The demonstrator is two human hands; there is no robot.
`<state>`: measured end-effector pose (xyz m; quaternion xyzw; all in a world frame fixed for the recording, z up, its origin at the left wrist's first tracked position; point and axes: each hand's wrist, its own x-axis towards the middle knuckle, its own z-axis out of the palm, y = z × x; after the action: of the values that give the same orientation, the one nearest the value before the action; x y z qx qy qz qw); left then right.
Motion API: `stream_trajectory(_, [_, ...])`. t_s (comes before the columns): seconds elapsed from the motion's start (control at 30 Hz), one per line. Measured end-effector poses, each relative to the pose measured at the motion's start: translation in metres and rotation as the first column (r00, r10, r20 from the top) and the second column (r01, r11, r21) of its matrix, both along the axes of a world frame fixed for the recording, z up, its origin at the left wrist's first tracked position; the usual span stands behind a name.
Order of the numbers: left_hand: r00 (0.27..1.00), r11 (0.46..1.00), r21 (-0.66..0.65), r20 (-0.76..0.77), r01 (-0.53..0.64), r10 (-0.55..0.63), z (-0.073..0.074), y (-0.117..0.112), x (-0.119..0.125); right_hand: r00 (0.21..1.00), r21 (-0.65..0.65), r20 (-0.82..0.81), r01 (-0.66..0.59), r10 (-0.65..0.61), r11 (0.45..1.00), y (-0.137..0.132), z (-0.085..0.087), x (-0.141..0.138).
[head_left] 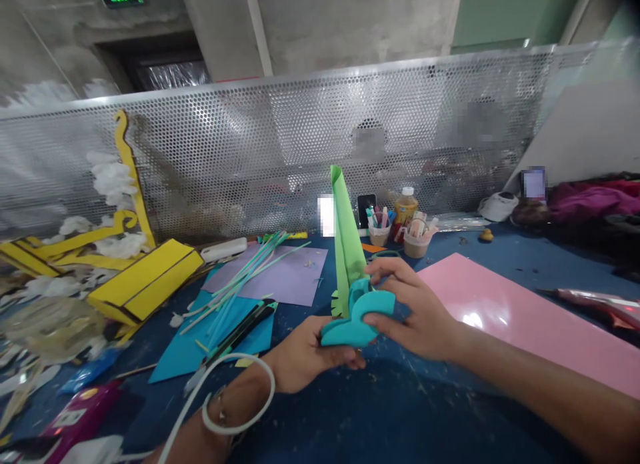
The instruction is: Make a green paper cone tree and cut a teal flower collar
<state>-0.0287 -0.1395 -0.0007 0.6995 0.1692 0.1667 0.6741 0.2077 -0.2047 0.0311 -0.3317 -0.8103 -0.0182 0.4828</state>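
Note:
My left hand point(305, 354) is low in the middle of the view, gripping the underside of a curled teal foam piece point(357, 317). My right hand point(415, 311) presses on that piece from the right, fingers curved over its top. A tall green paper cone point(346, 241) rises behind the teal piece, with a fringed lower edge at its left. Its base is hidden behind the teal piece and my fingers. A white cord point(235, 397) loops around my left wrist.
A pink board point(515, 317) lies to the right on the blue table point(400, 411). Left of my hands are teal and lilac paper sheets, thin teal straws and a craft knife point(240, 334). Yellow cutouts and pots of markers stand farther back, before a perforated metal panel point(280, 137).

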Motion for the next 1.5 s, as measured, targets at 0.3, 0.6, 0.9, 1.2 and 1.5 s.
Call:
stream_trajectory(0.3, [0.996,0.977,0.201,-0.028,-0.078,0.085,0.009,-0.005,0.005,0.956,-0.418,-0.265,-0.231,0.125,0.878,0.0,0.0,0.007])
stream_trajectory(0.6, [0.999,0.988,-0.15,0.044,-0.022,0.029,-0.002,0.007,0.001,0.937,-0.445,-0.091,-0.34,0.336,0.829,0.001,0.01,0.008])
stream_trajectory(0.9, [0.988,0.989,-0.146,0.156,0.022,0.001,-0.008,-0.009,0.013,0.961,-0.231,0.204,-0.137,0.186,0.963,0.001,-0.016,-0.012])
stream_trajectory(1.2, [0.978,0.979,0.061,-0.066,-0.192,0.196,-0.009,0.004,0.01,0.938,-0.259,-0.036,0.326,-0.346,0.909,0.015,-0.001,0.01])
stream_trajectory(1.5, [0.98,0.98,0.066,-0.045,-0.189,0.192,-0.015,0.005,0.014,0.987,-0.589,-0.076,0.071,-0.143,0.805,0.06,0.008,-0.002])
